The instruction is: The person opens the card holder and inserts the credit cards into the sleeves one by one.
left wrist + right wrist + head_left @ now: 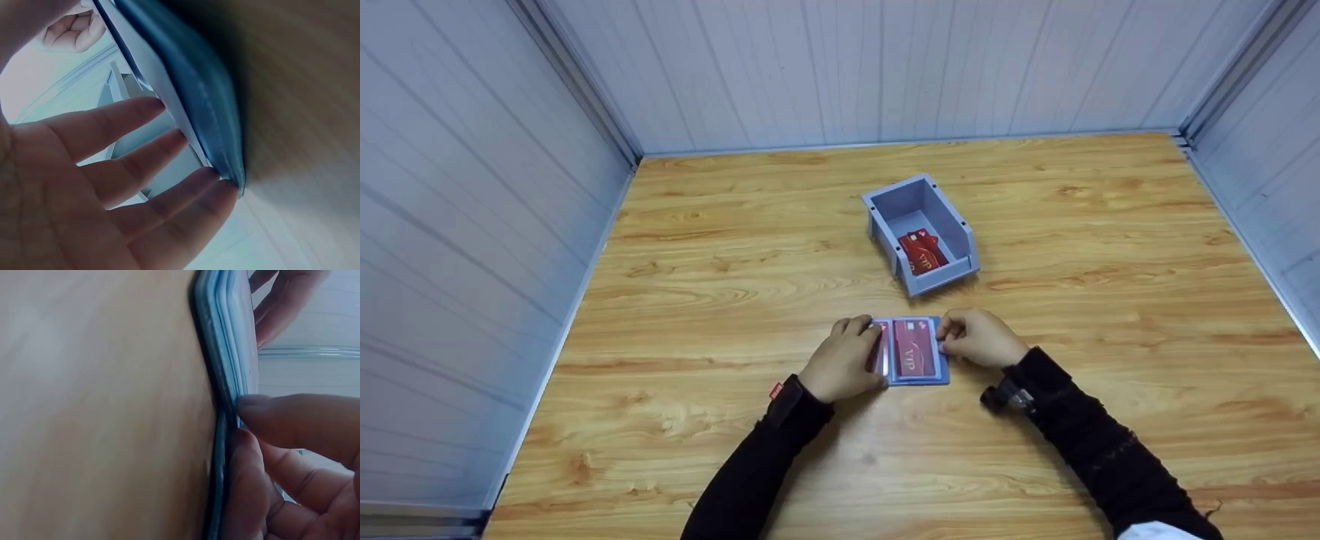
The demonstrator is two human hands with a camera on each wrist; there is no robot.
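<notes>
An opened card holder (943,373) with a blue cover and clear sleeves lies on the table. A red VIP card (914,349) shows in its right sleeve, and part of another red card shows on the left side. My left hand (844,360) rests over the left side; in the left wrist view its nearly straight fingers (132,169) touch the holder's edge. At the right edge, my right hand (982,339) pinches the sleeves between thumb and index finger. The right wrist view shows that thumb (298,422) against the layered sleeve edges.
Behind the holder stands a grey plastic bin (937,283) with several red VIP cards (922,253) inside. The wood-grain table (720,285) is bounded by pale panel walls (840,75) at the back and both sides.
</notes>
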